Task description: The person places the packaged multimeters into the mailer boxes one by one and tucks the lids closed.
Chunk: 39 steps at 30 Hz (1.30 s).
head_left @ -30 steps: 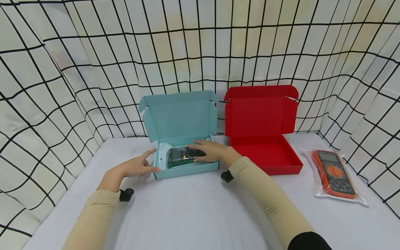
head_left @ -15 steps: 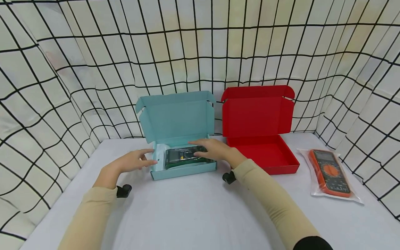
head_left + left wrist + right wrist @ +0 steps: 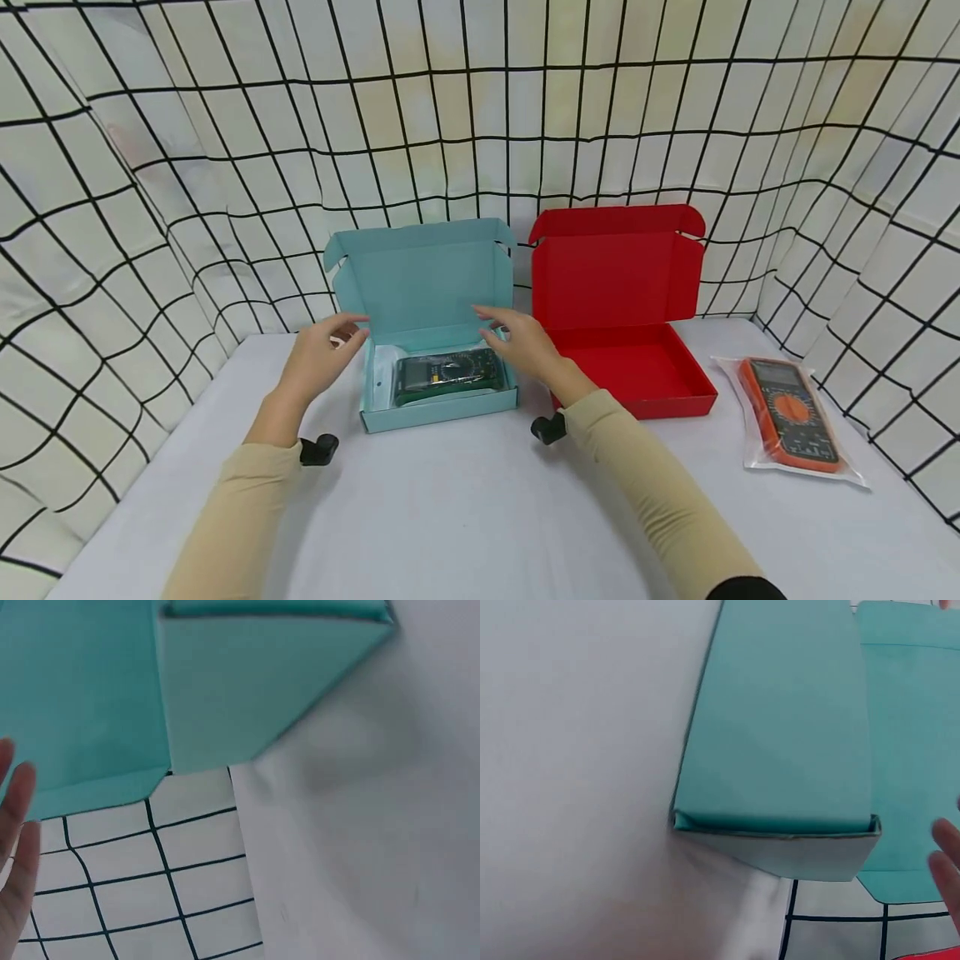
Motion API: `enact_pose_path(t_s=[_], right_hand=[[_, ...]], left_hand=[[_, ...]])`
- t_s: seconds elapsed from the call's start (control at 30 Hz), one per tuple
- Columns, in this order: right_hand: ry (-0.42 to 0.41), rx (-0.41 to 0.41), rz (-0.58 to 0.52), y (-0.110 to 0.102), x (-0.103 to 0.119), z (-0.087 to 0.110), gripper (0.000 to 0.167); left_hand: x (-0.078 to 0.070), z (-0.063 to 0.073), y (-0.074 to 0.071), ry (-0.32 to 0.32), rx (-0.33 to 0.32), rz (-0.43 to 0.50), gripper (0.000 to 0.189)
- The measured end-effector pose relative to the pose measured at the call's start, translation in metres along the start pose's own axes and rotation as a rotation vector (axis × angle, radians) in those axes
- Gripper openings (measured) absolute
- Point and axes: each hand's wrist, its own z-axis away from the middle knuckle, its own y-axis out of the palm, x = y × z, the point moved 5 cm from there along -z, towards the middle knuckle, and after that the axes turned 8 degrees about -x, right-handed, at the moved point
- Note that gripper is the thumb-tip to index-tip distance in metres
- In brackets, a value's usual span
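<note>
A light-blue cardboard box (image 3: 442,413) stands on the table with its lid (image 3: 435,283) raised. Inside lies a dark multimeter (image 3: 450,372) in a clear plastic bag, a white pouch (image 3: 384,375) at its left end. My left hand (image 3: 315,358) is up beside the box's left side, thumb and fingers loosely bent and holding nothing. On the other side, my right hand (image 3: 528,342) hovers over the box's right end with its fingers spread and nothing in them. The wrist views show the box's side walls, with only a few fingers at the frame edges.
A red box (image 3: 626,371) stands to the right of the blue one, its lid raised and no object inside. Farther right, an orange multimeter (image 3: 795,417) in a clear bag lies on the white table (image 3: 450,517). A white wall (image 3: 480,100) with black grid lines encloses the sides and back.
My right hand has lifted off the dark multimeter, which now lies uncovered in the blue box. My left hand has risen from the box's left edge toward the lid.
</note>
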Motion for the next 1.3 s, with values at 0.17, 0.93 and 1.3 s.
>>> enact_pose_path(t_s=[0.17, 0.93, 1.3], right_hand=[[0.023, -0.196, -0.085, -0.010, -0.002, -0.003, 0.043], [0.144, -0.448, -0.306, -0.025, -0.010, -0.012, 0.055], [0.258, -0.336, -0.378, -0.013, -0.013, -0.016, 0.063]], left_hand=[[-0.012, -0.006, -0.008, 0.071, -0.283, 0.093, 0.023], [-0.003, -0.006, -0.008, -0.234, -0.882, 0.441, 0.024], [0.000, -0.009, 0.010, -0.310, -0.759, 0.511, 0.036]])
